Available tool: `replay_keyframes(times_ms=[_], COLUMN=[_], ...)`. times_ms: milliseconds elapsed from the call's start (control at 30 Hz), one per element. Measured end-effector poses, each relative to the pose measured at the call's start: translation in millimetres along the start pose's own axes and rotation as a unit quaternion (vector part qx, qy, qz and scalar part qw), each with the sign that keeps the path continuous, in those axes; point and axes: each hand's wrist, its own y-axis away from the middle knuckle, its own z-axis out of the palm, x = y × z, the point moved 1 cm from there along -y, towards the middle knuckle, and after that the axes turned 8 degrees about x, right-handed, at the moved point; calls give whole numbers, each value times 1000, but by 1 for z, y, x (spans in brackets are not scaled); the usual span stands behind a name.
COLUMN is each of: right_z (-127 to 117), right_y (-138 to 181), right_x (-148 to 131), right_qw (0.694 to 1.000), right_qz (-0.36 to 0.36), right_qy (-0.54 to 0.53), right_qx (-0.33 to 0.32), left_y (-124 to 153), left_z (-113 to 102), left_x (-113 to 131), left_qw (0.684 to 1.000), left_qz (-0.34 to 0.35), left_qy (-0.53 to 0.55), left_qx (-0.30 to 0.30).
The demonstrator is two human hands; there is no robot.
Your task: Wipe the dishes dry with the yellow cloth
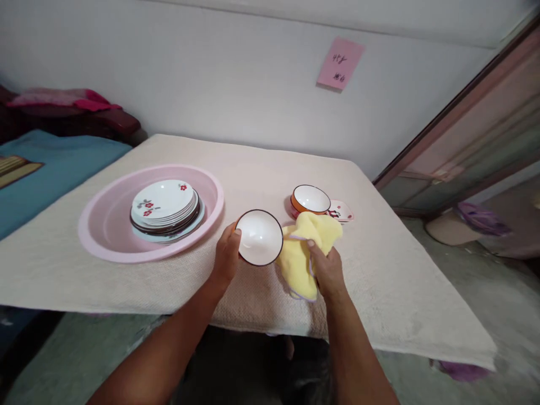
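Head view: round bowl [259,237] in left hand [228,252], mouth toward camera.

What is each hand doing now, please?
Left hand: closed on the rim of a bowl, white inside.
Right hand: closed on a yellow cloth.

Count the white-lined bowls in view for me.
2 visible: the first bowl in the left hand, the second bowl just beyond the yellow cloth in the right hand. More may be hidden beneath the second.
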Motion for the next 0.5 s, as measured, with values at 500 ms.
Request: replay_keyframes(times_ms=[500], right_z=[36], right_y=[36], right_x=[-25], right_qw=[931], right_qz=[-230], right_qy=[260], right_qx=[-116], left_y=[2], left_z=[-17], left_x=[-8], left_qw=[992], left_qz=[41], left_qy=[-112], left_qx=[-51])
